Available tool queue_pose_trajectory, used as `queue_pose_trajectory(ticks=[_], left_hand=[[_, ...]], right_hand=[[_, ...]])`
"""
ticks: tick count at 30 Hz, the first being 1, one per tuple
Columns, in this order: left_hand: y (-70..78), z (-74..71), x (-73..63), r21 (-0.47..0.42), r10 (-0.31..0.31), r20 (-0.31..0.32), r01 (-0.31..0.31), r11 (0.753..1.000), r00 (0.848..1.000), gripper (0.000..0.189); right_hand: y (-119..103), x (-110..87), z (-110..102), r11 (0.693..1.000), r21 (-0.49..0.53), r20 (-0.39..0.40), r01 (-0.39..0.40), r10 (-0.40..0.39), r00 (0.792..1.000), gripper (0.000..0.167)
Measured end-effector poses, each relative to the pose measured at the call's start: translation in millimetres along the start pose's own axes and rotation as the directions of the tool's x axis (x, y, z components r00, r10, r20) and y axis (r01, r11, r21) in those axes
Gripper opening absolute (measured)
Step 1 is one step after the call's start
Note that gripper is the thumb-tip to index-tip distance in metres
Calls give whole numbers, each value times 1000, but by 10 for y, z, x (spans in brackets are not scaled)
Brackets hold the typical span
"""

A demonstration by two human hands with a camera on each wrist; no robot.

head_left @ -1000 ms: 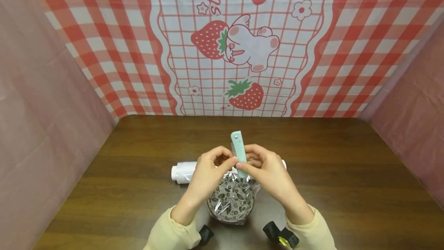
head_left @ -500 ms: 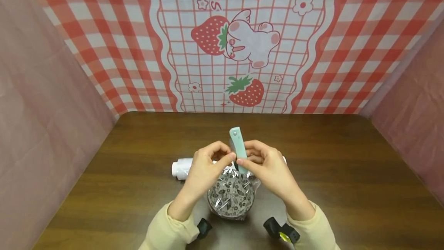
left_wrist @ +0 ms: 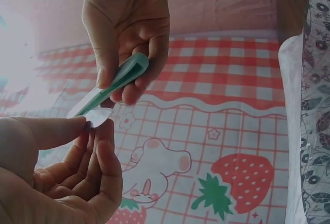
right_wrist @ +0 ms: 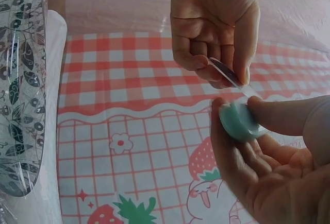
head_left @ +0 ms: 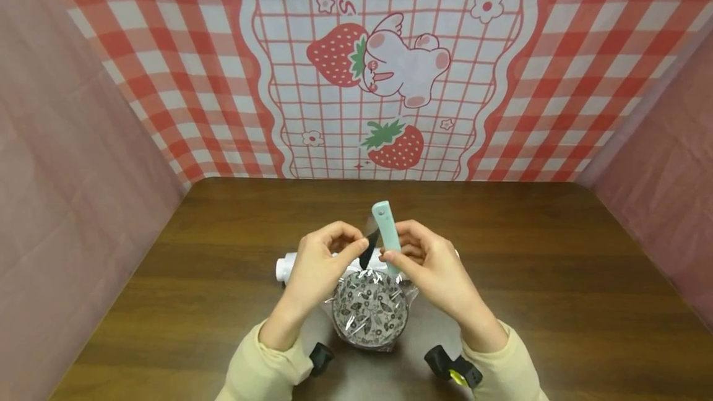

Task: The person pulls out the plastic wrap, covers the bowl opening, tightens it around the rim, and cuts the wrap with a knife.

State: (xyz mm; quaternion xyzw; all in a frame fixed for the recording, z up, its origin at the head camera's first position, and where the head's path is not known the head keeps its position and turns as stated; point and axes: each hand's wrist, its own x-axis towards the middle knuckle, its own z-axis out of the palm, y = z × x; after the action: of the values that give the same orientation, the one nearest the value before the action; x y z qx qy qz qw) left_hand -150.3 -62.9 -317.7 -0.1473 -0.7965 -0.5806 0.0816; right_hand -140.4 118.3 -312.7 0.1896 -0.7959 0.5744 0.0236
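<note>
A folding knife with a mint-green handle stands nearly upright between the two hands in the head view, its blade swung partly out. My right hand grips the handle near its lower end, thumb along the side. Between thumb and forefinger, my left hand pinches the blade. The left wrist view shows the slot along the handle and the pale blade. Just below the hands sits a round bowl with a dark leaf-and-flower pattern, covered in clear plastic film.
Behind the bowl, a white roll of plastic film lies crosswise on the brown wooden table, mostly hidden by the hands. A red-and-white strawberry cloth hangs at the back, with pink curtains at both sides.
My left hand has moved away to the left with the blade, which has opened out from the handle. My right hand keeps its grip with little movement.
</note>
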Motion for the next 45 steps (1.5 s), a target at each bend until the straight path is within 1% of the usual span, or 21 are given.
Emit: queue_pose_trajectory(ticks=[2,4,6,9,12,14,16,21,23,32,39,45], left_hand=[[11,-7,-5,11,3,-4,-3,1000,1000,5],[25,-13,-9,43,14,-12,-13,999,1000,5],[37,-18,-10,84,31,-25,-29,996,999,4],[40,-34,-6,140,61,-46,-54,989,997,4],[33,-56,0,154,83,-61,-73,985,995,7],[27,-70,5,150,93,-63,-83,985,994,8],[28,-81,8,141,95,-66,-86,986,993,9],[30,-103,13,116,87,-66,-79,990,994,10],[29,-111,14,111,87,-66,-79,991,994,9],[12,-138,31,112,111,-78,-102,988,991,10],[3,-161,39,154,136,-85,-122,981,987,10],[-3,-169,40,196,160,-86,-141,971,983,10]], right_hand=[[3,0,9,1000,18,28,26,-26,999,27],[10,3,21,998,19,60,64,-65,996,26],[24,5,31,994,-14,79,111,-110,991,25],[39,1,33,985,-77,93,155,-148,985,24],[52,-4,28,974,-132,99,184,-172,980,21],[54,-6,28,971,-148,104,190,-176,979,20],[47,-9,26,972,-162,94,173,-159,983,19],[27,-15,20,980,-182,41,81,-75,996,15],[31,-12,21,978,-197,22,66,-63,998,13],[61,14,12,956,-282,-30,87,-99,995,12],[69,23,-3,926,-370,-49,80,-105,993,10],[83,31,-31,890,-448,-44,80,-111,993,15]])
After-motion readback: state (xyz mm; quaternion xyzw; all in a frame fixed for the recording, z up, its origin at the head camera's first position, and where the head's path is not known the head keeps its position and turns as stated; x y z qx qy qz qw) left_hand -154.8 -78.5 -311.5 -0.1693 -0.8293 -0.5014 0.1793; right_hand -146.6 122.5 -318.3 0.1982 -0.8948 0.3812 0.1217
